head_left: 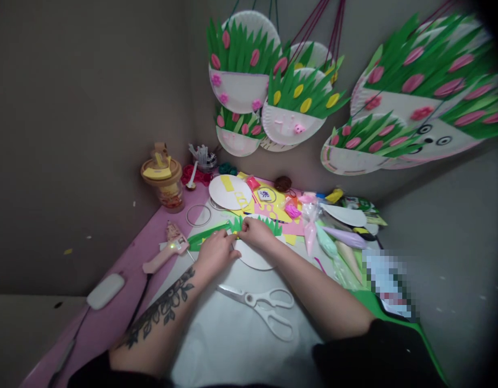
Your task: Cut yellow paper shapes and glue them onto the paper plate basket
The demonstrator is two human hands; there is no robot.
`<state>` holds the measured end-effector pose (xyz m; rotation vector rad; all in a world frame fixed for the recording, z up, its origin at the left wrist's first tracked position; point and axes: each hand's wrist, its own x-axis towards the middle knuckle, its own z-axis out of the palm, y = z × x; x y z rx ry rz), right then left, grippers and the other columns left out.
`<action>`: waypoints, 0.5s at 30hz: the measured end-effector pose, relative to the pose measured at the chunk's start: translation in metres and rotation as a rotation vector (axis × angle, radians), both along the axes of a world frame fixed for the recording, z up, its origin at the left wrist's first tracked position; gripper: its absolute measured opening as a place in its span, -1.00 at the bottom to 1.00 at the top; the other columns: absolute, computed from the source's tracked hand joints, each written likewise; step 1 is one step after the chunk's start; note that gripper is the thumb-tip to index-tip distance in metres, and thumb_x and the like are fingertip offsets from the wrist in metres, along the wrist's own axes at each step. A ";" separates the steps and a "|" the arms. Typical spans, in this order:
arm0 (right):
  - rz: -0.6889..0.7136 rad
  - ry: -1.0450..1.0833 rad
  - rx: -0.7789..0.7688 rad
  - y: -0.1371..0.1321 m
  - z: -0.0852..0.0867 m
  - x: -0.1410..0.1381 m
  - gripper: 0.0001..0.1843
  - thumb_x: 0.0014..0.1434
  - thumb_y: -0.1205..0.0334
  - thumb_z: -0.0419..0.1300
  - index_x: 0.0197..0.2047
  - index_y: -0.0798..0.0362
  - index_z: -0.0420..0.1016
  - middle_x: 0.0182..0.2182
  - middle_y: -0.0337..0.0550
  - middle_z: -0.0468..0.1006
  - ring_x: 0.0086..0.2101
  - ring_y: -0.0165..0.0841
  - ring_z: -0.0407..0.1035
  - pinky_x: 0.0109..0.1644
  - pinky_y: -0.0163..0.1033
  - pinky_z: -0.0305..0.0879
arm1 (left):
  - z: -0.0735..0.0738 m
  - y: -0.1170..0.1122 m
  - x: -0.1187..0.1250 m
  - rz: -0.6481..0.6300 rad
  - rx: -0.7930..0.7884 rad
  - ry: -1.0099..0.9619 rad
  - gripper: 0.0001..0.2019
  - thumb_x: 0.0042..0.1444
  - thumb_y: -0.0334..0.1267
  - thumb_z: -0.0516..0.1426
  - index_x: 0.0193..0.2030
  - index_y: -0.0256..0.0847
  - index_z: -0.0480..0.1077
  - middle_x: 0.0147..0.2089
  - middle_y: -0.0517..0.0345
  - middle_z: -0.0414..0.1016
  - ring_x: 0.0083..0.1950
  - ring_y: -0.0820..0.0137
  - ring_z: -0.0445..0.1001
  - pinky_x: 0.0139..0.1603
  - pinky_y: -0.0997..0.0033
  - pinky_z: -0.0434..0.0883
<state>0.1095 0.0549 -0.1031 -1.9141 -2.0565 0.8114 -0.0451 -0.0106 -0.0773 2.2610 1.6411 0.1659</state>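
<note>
A white paper plate piece (257, 256) with a fringe of green paper grass (275, 225) along its far edge lies in front of me. My left hand (217, 250) holds its left side, thumb on the white face and fingertips at the grass. My right hand (256, 235) is closed in a pinch over the grass, close to the left fingertips. A small yellow piece (235, 234) shows between the hands; what the right fingers pinch is hidden. Beside the left hand lie green paper strips (202, 237). White-handled scissors (251, 299) lie partly spread below the plate.
A pink glue gun (168, 249) and a white device with a cable (105, 291) are at left, near a lidded cup (168, 186). Piping bags (327, 242) and a blurred phone (390, 285) lie right. Decorated plate baskets (243, 89) hang on the wall.
</note>
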 end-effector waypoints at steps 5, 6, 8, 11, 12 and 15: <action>0.026 0.064 -0.038 0.001 0.003 0.005 -0.92 -0.01 0.25 0.20 -0.47 0.04 0.36 -0.56 -0.35 0.36 -0.49 -0.45 0.24 -0.45 -0.38 -0.01 | 0.000 0.001 -0.004 0.013 0.012 -0.025 -0.63 0.06 -0.08 0.18 0.00 -0.14 0.43 -0.07 0.00 0.41 -0.01 0.19 0.37 -0.05 0.31 0.31; 0.030 0.075 -0.044 0.001 0.004 0.006 -0.92 0.00 0.25 0.19 -0.46 0.05 0.36 -0.56 -0.35 0.37 -0.48 -0.46 0.25 -0.45 -0.38 0.00 | 0.000 0.001 -0.005 0.017 0.014 -0.029 -0.63 0.06 -0.09 0.18 0.01 -0.14 0.42 -0.07 -0.01 0.41 0.00 0.20 0.37 -0.04 0.32 0.31; 0.032 0.086 -0.049 0.001 0.005 0.007 -0.93 0.00 0.24 0.19 -0.44 0.05 0.37 -0.55 -0.35 0.38 -0.48 -0.45 0.26 -0.45 -0.39 0.02 | 0.000 0.002 -0.005 0.023 0.015 -0.037 -0.60 0.06 -0.11 0.18 0.05 -0.15 0.41 -0.06 -0.01 0.42 0.00 0.20 0.37 -0.03 0.33 0.31; 0.031 0.080 -0.050 0.001 0.005 0.006 -0.93 -0.04 0.27 0.21 -0.45 0.04 0.37 -0.56 -0.36 0.37 -0.49 -0.45 0.26 -0.46 -0.39 0.01 | -0.001 0.002 -0.005 0.023 0.013 -0.042 -0.60 0.07 -0.13 0.18 0.06 -0.14 0.41 -0.07 0.00 0.42 -0.01 0.20 0.38 -0.03 0.32 0.31; 0.030 0.076 -0.048 0.000 0.005 0.006 -0.93 -0.05 0.28 0.21 -0.46 0.04 0.36 -0.57 -0.36 0.37 -0.49 -0.45 0.26 -0.47 -0.39 0.00 | -0.001 0.002 -0.005 0.022 0.011 -0.042 -0.61 0.07 -0.13 0.18 0.05 -0.13 0.42 -0.07 0.00 0.42 -0.01 0.20 0.38 -0.03 0.32 0.31; 0.028 0.060 -0.039 0.000 0.005 0.004 -0.90 -0.06 0.26 0.22 -0.47 0.03 0.35 -0.56 -0.36 0.37 -0.49 -0.45 0.25 -0.47 -0.39 -0.01 | -0.002 0.003 -0.005 0.019 0.000 -0.044 -0.59 0.06 -0.12 0.18 0.08 -0.10 0.41 -0.07 0.01 0.42 -0.01 0.19 0.38 -0.03 0.31 0.31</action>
